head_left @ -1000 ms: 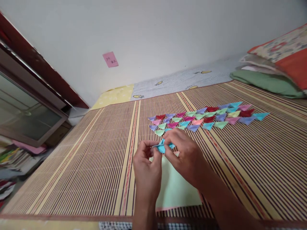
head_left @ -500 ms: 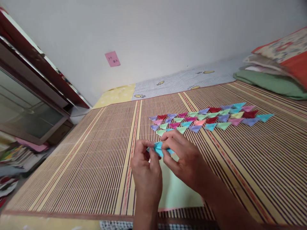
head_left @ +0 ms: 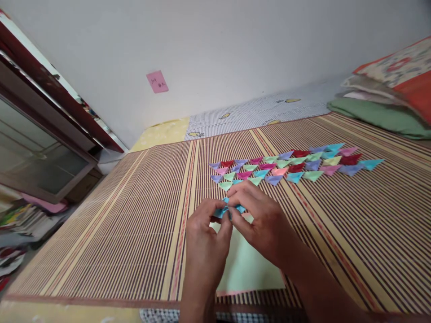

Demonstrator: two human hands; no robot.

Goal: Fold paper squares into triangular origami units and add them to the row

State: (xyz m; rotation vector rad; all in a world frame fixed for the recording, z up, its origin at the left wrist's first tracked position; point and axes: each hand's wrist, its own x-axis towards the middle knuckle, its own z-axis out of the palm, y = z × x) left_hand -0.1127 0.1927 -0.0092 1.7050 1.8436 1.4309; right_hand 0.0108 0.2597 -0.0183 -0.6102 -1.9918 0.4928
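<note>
A small blue folded paper is pinched between both hands above a striped mat. My left hand grips its left part with thumb and index finger. From the right, my right hand pinches it near the middle, and the fingertips of the two hands nearly touch. Under the hands lies a pale green sheet, partly covered by them. Just beyond, several folded paper pieces in blue, green, pink, red and purple stand in rows on the mat.
Folded green cloth and a floral cushion are stacked at the back right. A pink note is on the wall. At the left are a glass-fronted cabinet and a pile of books.
My left thumb and fingers have shifted right along the blue paper, closer to my right fingertips. The paper now looks more crumpled or folded at its middle.
</note>
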